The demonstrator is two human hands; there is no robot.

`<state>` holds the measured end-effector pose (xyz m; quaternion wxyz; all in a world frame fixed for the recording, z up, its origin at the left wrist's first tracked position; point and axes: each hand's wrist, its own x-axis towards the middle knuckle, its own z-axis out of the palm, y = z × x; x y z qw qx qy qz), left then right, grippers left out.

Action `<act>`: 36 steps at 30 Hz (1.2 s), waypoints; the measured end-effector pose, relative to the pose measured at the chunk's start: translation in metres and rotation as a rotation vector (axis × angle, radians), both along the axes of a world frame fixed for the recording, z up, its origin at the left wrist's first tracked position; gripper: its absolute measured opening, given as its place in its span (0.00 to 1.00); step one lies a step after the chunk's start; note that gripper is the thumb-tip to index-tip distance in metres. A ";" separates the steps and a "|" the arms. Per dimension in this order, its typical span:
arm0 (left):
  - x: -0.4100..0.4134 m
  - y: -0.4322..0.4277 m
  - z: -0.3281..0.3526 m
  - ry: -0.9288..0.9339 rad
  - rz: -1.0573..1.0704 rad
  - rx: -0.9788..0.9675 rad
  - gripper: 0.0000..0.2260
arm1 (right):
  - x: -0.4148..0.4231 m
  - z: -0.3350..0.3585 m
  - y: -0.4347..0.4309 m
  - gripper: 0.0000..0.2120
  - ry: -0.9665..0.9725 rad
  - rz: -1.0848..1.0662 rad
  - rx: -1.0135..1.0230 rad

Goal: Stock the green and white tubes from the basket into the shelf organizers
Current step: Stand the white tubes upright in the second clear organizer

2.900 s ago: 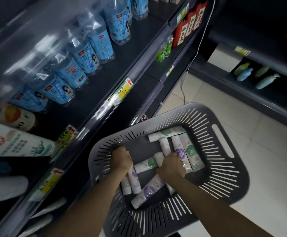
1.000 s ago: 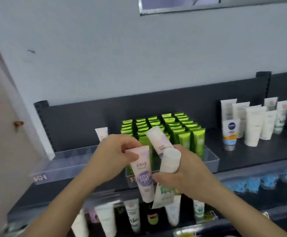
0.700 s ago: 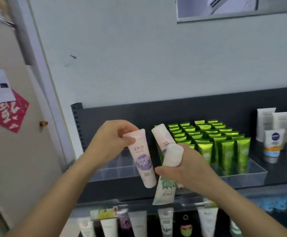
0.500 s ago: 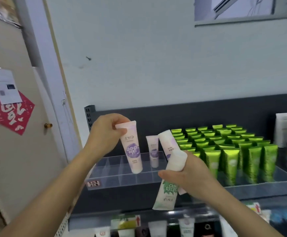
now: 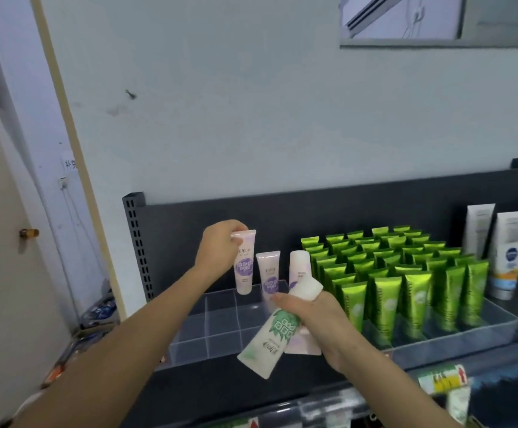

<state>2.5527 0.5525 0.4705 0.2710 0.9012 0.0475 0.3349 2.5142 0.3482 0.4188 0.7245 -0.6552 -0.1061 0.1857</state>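
My left hand [image 5: 219,250] pinches the crimped top of a pink tube with a purple label [image 5: 244,267], holding it upright over the back of the clear divided organizer [image 5: 217,329]. A second pink and purple tube [image 5: 269,278] stands in the organizer just to its right. My right hand [image 5: 311,310] grips a white tube with a green label [image 5: 270,338], tilted with its cap up, together with another pink tube [image 5: 299,268] behind it. The basket is out of view.
A clear tray [image 5: 467,332] at the right holds several rows of upright bright green tubes [image 5: 387,288]. White tubes [image 5: 509,251] stand at the far right of the dark shelf. A door with a knob [image 5: 29,233] is at the left; price tags [image 5: 443,378] line the shelf edge.
I have come from the basket on the floor up to the shelf. My left hand has carried its pink tube forward and down toward the organizer's back row.
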 end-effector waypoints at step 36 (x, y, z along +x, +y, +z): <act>-0.071 0.011 -0.034 0.281 -0.176 -0.479 0.04 | 0.060 0.018 0.068 0.19 0.112 0.090 0.291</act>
